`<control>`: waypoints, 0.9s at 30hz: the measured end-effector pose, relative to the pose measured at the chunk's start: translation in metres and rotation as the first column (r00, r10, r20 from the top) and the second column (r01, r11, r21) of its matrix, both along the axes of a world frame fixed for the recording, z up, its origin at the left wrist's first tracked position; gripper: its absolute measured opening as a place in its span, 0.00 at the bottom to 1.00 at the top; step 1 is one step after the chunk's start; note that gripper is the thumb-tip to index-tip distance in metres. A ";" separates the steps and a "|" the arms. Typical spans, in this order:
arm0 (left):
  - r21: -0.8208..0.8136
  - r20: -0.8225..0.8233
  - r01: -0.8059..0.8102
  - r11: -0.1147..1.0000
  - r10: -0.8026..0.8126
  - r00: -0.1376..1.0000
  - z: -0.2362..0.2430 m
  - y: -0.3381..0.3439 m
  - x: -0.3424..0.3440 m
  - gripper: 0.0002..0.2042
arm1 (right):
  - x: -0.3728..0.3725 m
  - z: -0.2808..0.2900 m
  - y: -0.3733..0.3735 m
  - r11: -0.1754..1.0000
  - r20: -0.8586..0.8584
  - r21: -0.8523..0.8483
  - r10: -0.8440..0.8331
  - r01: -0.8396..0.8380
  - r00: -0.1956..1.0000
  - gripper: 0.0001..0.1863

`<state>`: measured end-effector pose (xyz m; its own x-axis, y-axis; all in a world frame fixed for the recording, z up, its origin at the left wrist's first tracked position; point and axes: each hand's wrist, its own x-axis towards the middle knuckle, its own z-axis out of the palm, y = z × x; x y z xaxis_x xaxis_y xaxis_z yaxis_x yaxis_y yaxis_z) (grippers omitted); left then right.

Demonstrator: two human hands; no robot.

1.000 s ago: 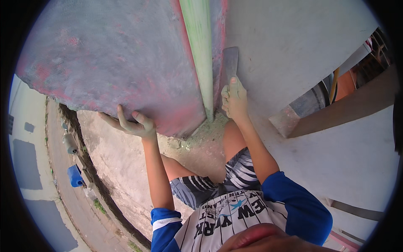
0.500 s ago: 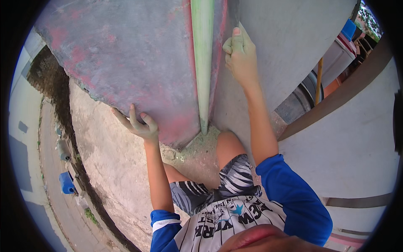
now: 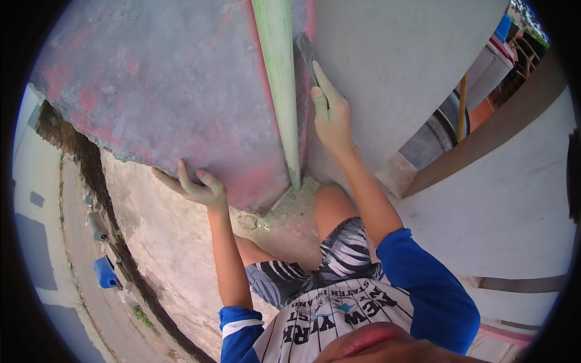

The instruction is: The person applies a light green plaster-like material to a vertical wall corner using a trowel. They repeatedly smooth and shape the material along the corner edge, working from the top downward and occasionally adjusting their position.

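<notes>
My left hand (image 3: 196,189) rests with spread fingers at the lower edge of the grey wall (image 3: 157,91), which has pink patches. My right hand (image 3: 332,115) is closed on a flat, dark grey strip (image 3: 307,55). Its index finger lies along the strip, and its exact kind is not plain. That strip points up into the corner beside a pale green pipe (image 3: 277,72). The smooth grey wall (image 3: 387,66) stands to the right of this hand. Pale dust covers my fingers.
My knees are by the pipe's foot, over a rough concrete ledge (image 3: 145,206). Beyond its dark edge, far below on the left, a lane (image 3: 82,254) holds a blue container (image 3: 105,272). At right, a yellow pole (image 3: 463,109) stands near a black round object (image 3: 449,118).
My right hand has come down and left toward the pipe, and the strip now shows broadly. My left hand stays at the wall's edge. The view has shifted slightly.
</notes>
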<state>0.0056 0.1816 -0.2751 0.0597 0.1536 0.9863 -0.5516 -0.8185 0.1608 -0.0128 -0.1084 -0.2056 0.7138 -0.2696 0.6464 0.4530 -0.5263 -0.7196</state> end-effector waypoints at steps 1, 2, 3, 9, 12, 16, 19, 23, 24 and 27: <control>-0.014 -0.003 0.012 1.000 -0.012 1.000 0.000 -0.005 -0.002 0.21 | 0.005 0.001 -0.003 1.000 0.059 0.006 -0.002 0.001 0.998 0.24; -0.028 -0.006 0.025 0.999 -0.025 1.000 0.000 -0.009 -0.003 0.21 | 0.009 0.001 -0.006 1.000 0.118 0.012 -0.004 0.002 0.993 0.23; -0.022 0.000 0.016 1.000 -0.016 1.000 0.002 -0.010 -0.004 0.21 | 0.013 0.007 -0.007 1.000 0.163 0.014 -0.002 0.000 0.987 0.23; 0.018 -0.001 -0.062 0.998 0.062 0.998 0.006 0.002 -0.009 0.21 | 0.016 0.095 0.012 0.997 0.151 0.074 0.015 -0.026 0.988 0.23; 0.004 -0.002 -0.035 0.999 0.035 0.999 0.009 -0.007 -0.013 0.21 | -0.003 0.069 0.009 0.997 0.085 0.056 -0.059 0.055 0.995 0.23; 0.011 -0.012 -0.027 1.000 0.027 1.000 0.019 -0.006 -0.022 0.22 | -0.012 0.050 0.001 0.998 0.147 0.000 -0.065 0.066 0.987 0.24; 0.000 -0.013 -0.038 0.999 0.038 0.999 0.022 -0.004 -0.025 0.23 | -0.014 0.063 0.002 0.997 0.134 -0.022 -0.065 0.068 0.989 0.24; 0.001 -0.011 -0.023 1.000 0.023 1.000 0.026 -0.005 -0.025 0.23 | -0.015 0.053 -0.008 0.998 0.182 -0.029 -0.046 0.052 0.982 0.25; -0.001 -0.010 -0.027 1.000 0.027 1.000 0.025 -0.003 -0.025 0.24 | -0.015 0.057 -0.006 0.998 0.226 -0.045 -0.034 0.045 0.974 0.25; 0.000 -0.015 -0.046 0.999 0.046 0.999 0.025 0.004 -0.028 0.24 | -0.016 0.079 0.009 0.999 0.085 -0.044 -0.027 0.031 0.996 0.25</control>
<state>-0.0224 0.1856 -0.2500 0.0674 0.1570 0.9853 -0.5112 -0.8426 0.1693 -0.0292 -0.0999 -0.1268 0.6487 -0.2588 0.7157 0.4947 -0.5713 -0.6549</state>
